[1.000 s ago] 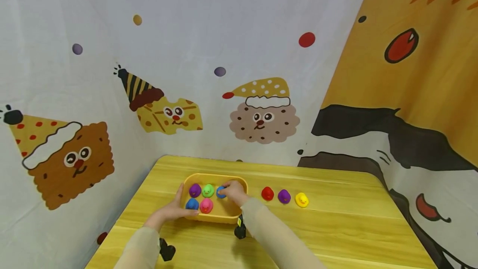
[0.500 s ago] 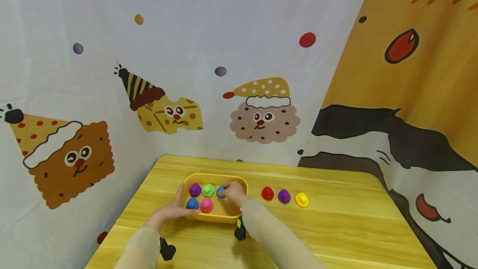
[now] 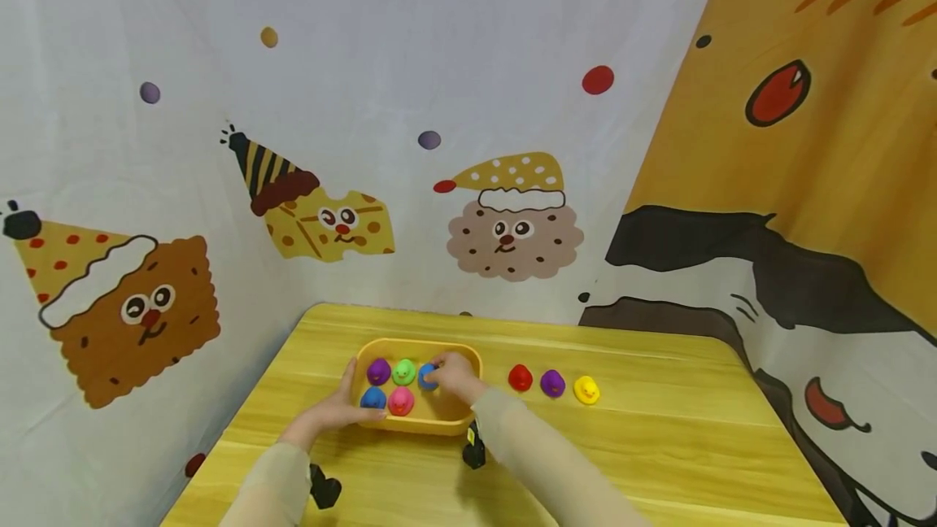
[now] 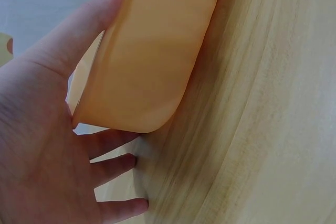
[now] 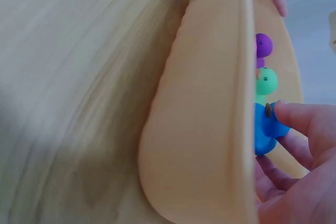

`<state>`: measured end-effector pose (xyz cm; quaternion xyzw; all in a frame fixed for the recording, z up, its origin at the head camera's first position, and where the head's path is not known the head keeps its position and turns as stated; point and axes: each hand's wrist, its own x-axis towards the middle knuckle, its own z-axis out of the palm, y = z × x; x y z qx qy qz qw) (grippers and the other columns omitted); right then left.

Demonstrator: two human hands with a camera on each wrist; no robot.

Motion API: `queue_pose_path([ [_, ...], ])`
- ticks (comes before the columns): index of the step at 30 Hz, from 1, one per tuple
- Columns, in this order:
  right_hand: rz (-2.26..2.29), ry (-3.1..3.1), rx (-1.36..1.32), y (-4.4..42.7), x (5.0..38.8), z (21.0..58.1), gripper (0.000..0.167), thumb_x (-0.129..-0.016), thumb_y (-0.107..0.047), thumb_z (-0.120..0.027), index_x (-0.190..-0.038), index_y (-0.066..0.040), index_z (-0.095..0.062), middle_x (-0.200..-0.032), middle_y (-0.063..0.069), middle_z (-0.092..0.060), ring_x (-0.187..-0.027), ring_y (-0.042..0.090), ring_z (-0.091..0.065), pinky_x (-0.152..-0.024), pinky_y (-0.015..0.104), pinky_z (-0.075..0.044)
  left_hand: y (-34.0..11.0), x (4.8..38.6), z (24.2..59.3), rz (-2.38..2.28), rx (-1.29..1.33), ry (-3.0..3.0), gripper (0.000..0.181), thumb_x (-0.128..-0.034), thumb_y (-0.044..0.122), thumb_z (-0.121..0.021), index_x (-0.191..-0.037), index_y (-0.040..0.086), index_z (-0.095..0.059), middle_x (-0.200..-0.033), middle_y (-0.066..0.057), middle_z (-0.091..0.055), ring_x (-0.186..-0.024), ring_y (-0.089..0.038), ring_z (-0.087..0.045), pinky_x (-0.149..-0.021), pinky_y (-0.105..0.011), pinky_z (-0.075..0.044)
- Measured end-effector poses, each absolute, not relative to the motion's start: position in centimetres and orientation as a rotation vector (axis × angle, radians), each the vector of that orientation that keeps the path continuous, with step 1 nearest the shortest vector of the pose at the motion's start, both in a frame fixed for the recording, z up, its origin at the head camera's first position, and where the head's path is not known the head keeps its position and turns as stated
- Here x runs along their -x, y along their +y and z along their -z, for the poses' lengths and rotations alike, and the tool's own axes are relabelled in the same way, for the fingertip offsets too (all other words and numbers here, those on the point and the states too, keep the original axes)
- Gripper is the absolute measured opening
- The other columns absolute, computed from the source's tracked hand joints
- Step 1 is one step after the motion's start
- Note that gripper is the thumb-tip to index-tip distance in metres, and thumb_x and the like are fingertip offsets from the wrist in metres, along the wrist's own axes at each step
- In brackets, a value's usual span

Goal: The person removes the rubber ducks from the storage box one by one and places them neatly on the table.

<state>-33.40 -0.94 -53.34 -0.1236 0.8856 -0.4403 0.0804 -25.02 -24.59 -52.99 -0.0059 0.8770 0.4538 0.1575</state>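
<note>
In the head view, a yellow-orange tray (image 3: 420,427) holds several small ducks: purple (image 3: 378,372), green (image 3: 403,372), blue (image 3: 372,398) and pink (image 3: 401,401). My right hand (image 3: 457,378) pinches another blue duck (image 3: 427,376) inside it, beside the green one; the right wrist view shows thumb and fingers on this blue duck (image 5: 265,129). My left hand (image 3: 331,409) rests at the tray's left end, thumb along the near rim. In the left wrist view, this hand (image 4: 58,129) has its thumb against the tray (image 4: 147,51) and its other fingers spread, fairly straight.
Right of the tray, a red duck (image 3: 520,378), a purple duck (image 3: 552,383) and a yellow duck (image 3: 586,390) stand in a row on the wooden table (image 3: 659,446). Behind the table hangs a printed cloth (image 3: 410,63). A black device is at each wrist.
The head view has shifted slightly. Both hands keep nearly the same place, the right one still pinching the blue duck.
</note>
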Motion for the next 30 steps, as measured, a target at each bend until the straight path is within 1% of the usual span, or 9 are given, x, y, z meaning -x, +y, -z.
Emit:
queue_pose_path([
  [6,1.309,2.606,0.423,-0.3,33.8,52.1,0.028,-0.084,-0.012,-0.075,-0.107,0.002,-0.069,-0.099,0.010,-0.068,-0.092,0.025,-0.063,-0.079,0.037,-0.053,-24.5,25.2,53.0,-1.307,0.002,2.497,0.128,-0.0793,0.041,-0.079,-0.150,0.005,0.021,-0.155,-0.034,0.007,-0.137,-0.058,-0.007,-0.106,-0.070,-0.012],
  [9,1.299,2.574,0.417,0.0,34.0,51.5,0.029,-0.086,-0.014,-0.074,-0.111,0.000,-0.068,-0.103,0.007,-0.067,-0.095,0.023,-0.062,-0.082,0.037,-0.052,-24.5,25.1,52.9,-1.314,-0.012,2.491,0.127,-0.0798,0.041,-0.079,-0.150,0.004,0.022,-0.154,-0.034,0.009,-0.137,-0.058,-0.005,-0.106,-0.070,-0.010],
  [11,1.319,2.536,0.417,0.3,34.1,51.1,0.030,-0.087,-0.014,-0.073,-0.113,-0.001,-0.067,-0.104,0.008,-0.067,-0.097,0.023,-0.061,-0.084,0.038,-0.051,-24.5,25.1,52.8,-1.311,-0.019,2.490,0.127,-0.0803,0.041,-0.078,-0.149,0.004,0.022,-0.154,-0.034,0.010,-0.137,-0.058,-0.004,-0.107,-0.070,-0.009],
  [15,1.370,2.484,0.440,0.8,34.1,50.4,0.030,-0.087,-0.013,-0.073,-0.114,0.000,-0.068,-0.105,0.009,-0.066,-0.096,0.023,-0.061,-0.085,0.040,-0.051,-24.5,24.8,52.5,-1.308,-0.021,2.487,0.128,-0.0804,0.042,-0.078,-0.149,0.004,0.023,-0.154,-0.034,0.010,-0.137,-0.058,-0.003,-0.107,-0.070,-0.009],
  [19,1.378,2.481,0.455,1.6,34.1,49.6,0.030,-0.088,-0.013,-0.072,-0.115,0.000,-0.067,-0.105,0.009,-0.066,-0.095,0.022,-0.061,-0.084,0.039,-0.052,-24.6,24.8,52.4,-1.328,-0.027,2.478,0.129,-0.0797,0.039,-0.079,-0.149,0.003,0.023,-0.153,-0.036,0.009,-0.136,-0.059,-0.004,-0.107,-0.070,-0.008],
  [21,1.374,2.490,0.454,2.1,34.1,49.2,0.031,-0.088,-0.013,-0.072,-0.116,0.000,-0.067,-0.107,0.010,-0.066,-0.097,0.023,-0.061,-0.085,0.040,-0.052,-24.6,24.8,52.4,-1.331,-0.039,2.472,0.129,-0.0797,0.040,-0.079,-0.148,0.003,0.024,-0.152,-0.037,0.010,-0.136,-0.060,-0.004,-0.107,-0.070,-0.007],
  [26,1.363,2.525,0.465,3.3,33.9,48.3,0.032,-0.088,-0.013,-0.072,-0.118,-0.002,-0.067,-0.111,0.012,-0.066,-0.103,0.027,-0.061,-0.087,0.040,-0.051,-24.6,24.8,52.5,-1.349,-0.060,2.447,0.128,-0.0813,0.041,-0.077,-0.147,0.004,0.026,-0.152,-0.035,0.014,-0.137,-0.058,0.001,-0.107,-0.070,-0.005],
  [30,1.364,2.523,0.490,4.3,34.0,48.0,0.033,-0.087,-0.013,-0.072,-0.117,-0.002,-0.068,-0.112,0.013,-0.066,-0.104,0.029,-0.061,-0.087,0.040,-0.051,-24.7,24.9,52.6,-1.344,-0.052,2.446,0.128,-0.0808,0.039,-0.078,-0.148,0.003,0.026,-0.153,-0.034,0.015,-0.137,-0.057,0.000,-0.107,-0.070,-0.006],
])
